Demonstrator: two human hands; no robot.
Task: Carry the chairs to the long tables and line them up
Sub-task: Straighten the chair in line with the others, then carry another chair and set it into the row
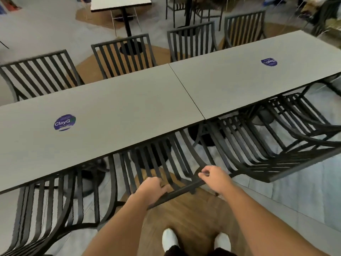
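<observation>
Fingers of the left hand curl over the top rail of the black slatted chair, gripping it. Right hand rests at the rail's other end, fingers bent, thumb and forefinger pinching the corner. The chair sits at 12 o'clock from the person, seat tucked under the near edge of the grey worktop. More chairs flank it at 9 and 2 o'clock, also pushed under. A second worktop butts against the first at 1 o'clock. Four chairs line the far side. Round blue sticker at 10 o'clock. White shoes on wood floor.
</observation>
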